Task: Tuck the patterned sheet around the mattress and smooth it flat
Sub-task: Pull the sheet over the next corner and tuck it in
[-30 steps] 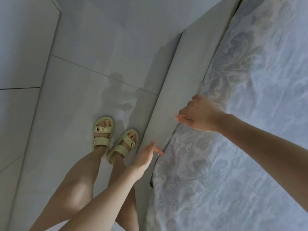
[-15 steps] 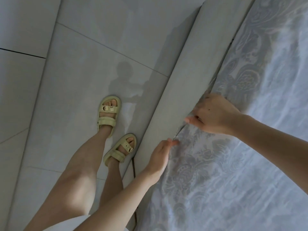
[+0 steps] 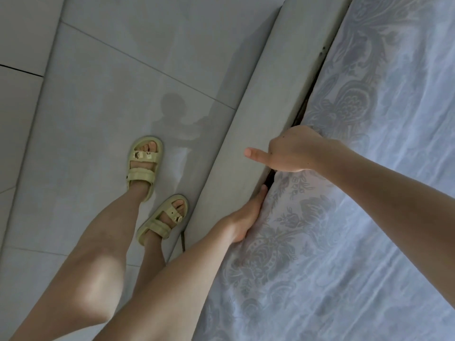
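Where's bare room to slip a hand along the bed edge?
Free: the gap between rail and sheet beyond the right hand, and the rail top there. Crowded: from the right hand to the left hand, both at the gap.

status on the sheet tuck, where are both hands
Left hand flat against sheet edge at the frame gap. Right hand fingers down in the gap, thumb out. Sheet top wrinkled. Nothing in the way.

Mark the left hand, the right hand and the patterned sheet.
left hand [image 3: 247,216]: head view, on the back of the hand.
right hand [image 3: 293,151]: head view, on the back of the hand, behind the thumb.
patterned sheet [image 3: 320,254]: head view, on bare flowered fabric on top.
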The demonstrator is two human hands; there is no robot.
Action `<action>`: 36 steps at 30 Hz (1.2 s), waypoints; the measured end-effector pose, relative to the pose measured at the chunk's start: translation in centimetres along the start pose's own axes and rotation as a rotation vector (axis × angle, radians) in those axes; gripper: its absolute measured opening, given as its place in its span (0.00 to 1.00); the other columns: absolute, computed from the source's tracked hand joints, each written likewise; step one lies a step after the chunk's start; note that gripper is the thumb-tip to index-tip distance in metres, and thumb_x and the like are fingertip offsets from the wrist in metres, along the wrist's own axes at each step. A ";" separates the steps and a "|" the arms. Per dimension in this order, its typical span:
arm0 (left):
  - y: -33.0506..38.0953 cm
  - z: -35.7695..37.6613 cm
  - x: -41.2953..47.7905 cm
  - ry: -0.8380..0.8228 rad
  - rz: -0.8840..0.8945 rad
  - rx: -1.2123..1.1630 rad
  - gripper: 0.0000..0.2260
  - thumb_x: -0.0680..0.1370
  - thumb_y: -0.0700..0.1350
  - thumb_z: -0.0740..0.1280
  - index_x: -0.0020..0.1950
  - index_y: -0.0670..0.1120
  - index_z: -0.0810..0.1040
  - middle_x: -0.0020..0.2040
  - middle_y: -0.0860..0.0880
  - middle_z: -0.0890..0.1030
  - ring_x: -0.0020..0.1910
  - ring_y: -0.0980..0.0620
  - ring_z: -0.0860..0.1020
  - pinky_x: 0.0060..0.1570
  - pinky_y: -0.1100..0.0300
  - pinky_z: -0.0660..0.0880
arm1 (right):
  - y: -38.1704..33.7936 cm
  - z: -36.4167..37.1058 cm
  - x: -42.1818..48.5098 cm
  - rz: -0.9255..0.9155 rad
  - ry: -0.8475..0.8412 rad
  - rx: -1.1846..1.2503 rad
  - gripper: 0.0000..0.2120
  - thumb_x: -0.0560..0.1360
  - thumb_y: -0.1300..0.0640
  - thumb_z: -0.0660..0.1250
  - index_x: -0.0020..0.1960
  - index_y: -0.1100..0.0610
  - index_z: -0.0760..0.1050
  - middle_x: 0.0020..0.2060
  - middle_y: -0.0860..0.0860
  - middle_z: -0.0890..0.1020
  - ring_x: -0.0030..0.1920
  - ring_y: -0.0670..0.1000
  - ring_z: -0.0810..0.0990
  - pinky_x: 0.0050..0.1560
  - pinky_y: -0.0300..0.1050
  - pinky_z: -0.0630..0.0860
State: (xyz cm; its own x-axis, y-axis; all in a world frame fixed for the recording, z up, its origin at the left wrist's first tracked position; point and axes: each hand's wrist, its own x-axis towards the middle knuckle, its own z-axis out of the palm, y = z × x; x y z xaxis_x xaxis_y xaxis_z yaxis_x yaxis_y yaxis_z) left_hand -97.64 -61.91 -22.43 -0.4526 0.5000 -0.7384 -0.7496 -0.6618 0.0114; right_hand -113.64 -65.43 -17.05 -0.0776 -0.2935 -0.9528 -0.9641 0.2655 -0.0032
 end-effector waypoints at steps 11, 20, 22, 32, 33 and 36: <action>-5.7 -4.4 -7.0 0.339 0.211 0.159 0.23 0.81 0.57 0.43 0.52 0.55 0.78 0.51 0.57 0.81 0.53 0.61 0.79 0.51 0.72 0.72 | -0.4 0.8 2.7 -0.033 0.127 0.060 0.42 0.75 0.31 0.37 0.41 0.56 0.82 0.32 0.53 0.79 0.38 0.53 0.79 0.42 0.46 0.71; -8.4 -0.9 -4.2 0.197 -0.065 -0.004 0.29 0.79 0.65 0.44 0.66 0.51 0.73 0.62 0.48 0.78 0.61 0.50 0.76 0.64 0.57 0.69 | -5.3 4.9 -3.5 -0.285 0.258 0.112 0.29 0.78 0.38 0.40 0.34 0.56 0.66 0.27 0.49 0.70 0.34 0.52 0.72 0.39 0.44 0.65; -8.7 -2.0 -4.6 0.205 -0.012 -0.016 0.31 0.79 0.66 0.42 0.65 0.50 0.75 0.61 0.48 0.79 0.59 0.50 0.77 0.63 0.55 0.71 | -7.0 6.8 -4.3 -0.327 0.275 0.035 0.33 0.76 0.36 0.34 0.32 0.54 0.67 0.26 0.47 0.70 0.31 0.49 0.69 0.47 0.45 0.64; -19.8 -5.8 -8.8 0.483 0.122 0.056 0.25 0.83 0.54 0.43 0.54 0.50 0.79 0.48 0.55 0.82 0.50 0.60 0.80 0.49 0.67 0.74 | -13.5 11.8 -3.8 -0.329 0.226 0.131 0.32 0.79 0.38 0.36 0.36 0.56 0.69 0.29 0.49 0.73 0.33 0.49 0.72 0.58 0.50 0.66; -20.4 -5.5 -8.8 0.468 0.101 0.028 0.24 0.83 0.54 0.42 0.52 0.52 0.79 0.48 0.57 0.83 0.49 0.63 0.80 0.47 0.69 0.74 | -14.2 12.5 -4.3 -0.340 0.220 0.106 0.33 0.79 0.39 0.36 0.37 0.56 0.72 0.28 0.49 0.73 0.33 0.49 0.72 0.58 0.49 0.64; -19.9 -4.3 -9.2 0.372 0.124 0.002 0.21 0.83 0.53 0.45 0.53 0.53 0.77 0.48 0.57 0.83 0.44 0.65 0.80 0.40 0.74 0.73 | -15.5 13.6 -4.8 -0.345 0.207 -0.014 0.33 0.80 0.40 0.36 0.40 0.54 0.74 0.29 0.49 0.73 0.32 0.48 0.69 0.58 0.49 0.60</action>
State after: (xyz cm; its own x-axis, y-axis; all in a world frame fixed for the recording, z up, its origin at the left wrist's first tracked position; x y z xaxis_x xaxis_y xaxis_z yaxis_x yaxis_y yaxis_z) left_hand -76.47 -55.72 -18.72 -0.3338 0.1795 -0.9254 -0.7012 -0.7033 0.1165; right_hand -94.84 -55.66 -16.50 0.2032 -0.5421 -0.8154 -0.9458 0.1068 -0.3067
